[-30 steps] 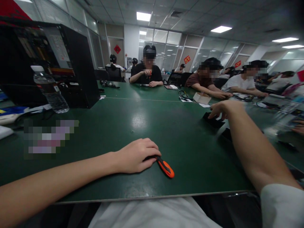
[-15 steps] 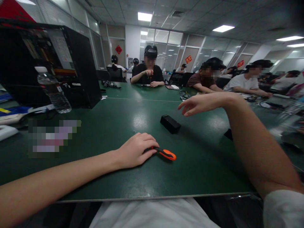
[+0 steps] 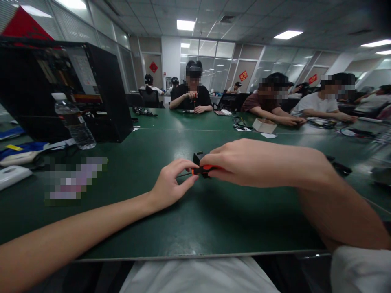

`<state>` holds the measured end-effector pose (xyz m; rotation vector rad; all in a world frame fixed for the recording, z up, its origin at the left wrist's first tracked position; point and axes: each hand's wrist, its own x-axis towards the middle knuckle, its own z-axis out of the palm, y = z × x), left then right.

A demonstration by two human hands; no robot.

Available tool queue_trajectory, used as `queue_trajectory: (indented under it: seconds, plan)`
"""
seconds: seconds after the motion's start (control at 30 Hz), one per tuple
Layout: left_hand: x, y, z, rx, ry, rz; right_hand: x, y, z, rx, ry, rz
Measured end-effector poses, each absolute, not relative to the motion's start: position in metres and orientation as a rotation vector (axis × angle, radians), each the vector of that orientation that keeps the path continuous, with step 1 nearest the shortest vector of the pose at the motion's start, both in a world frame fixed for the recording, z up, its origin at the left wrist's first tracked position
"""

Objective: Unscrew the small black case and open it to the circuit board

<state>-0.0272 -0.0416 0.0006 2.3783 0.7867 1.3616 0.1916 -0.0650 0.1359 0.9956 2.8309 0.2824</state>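
Note:
An orange-and-black screwdriver lies level between my two hands, its thin shaft pointing left. The fingertips and thumb of my left hand pinch it near the front end of the handle. My right hand has its fingers closed around the handle's back part, which it mostly hides. Just behind the screwdriver a small black box rests on the green table, partly covered by my right hand and the handle.
At the left stand an opened black computer case and a water bottle. A white object lies at the left edge. Co-workers sit across the table and to the right, with a cardboard box and cables before them.
My right hand has come down and left from the air onto the screwdriver handle. My left hand has raised the screwdriver off the table, and its handle now sits in front of the black box.

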Motion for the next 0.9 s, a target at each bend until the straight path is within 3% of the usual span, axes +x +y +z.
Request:
queue_trajectory:
  seconds: [0.33,0.57,0.8,0.9]
  plan:
    - [-0.026,-0.029,-0.006,2.371,0.962,0.967,0.257,-0.007,0.172,1.436,2.722,0.37]
    - [-0.025,-0.03,-0.01,2.514,0.887,0.744,0.235,0.018,0.152,1.108,2.829,0.059]
    - [-0.029,-0.034,-0.003,2.52,0.983,1.11,0.237,0.026,0.148,1.028,3.002,-0.197]
    - [-0.031,-0.032,-0.001,2.495,1.02,1.056,0.236,0.013,0.153,0.953,2.985,-0.295]
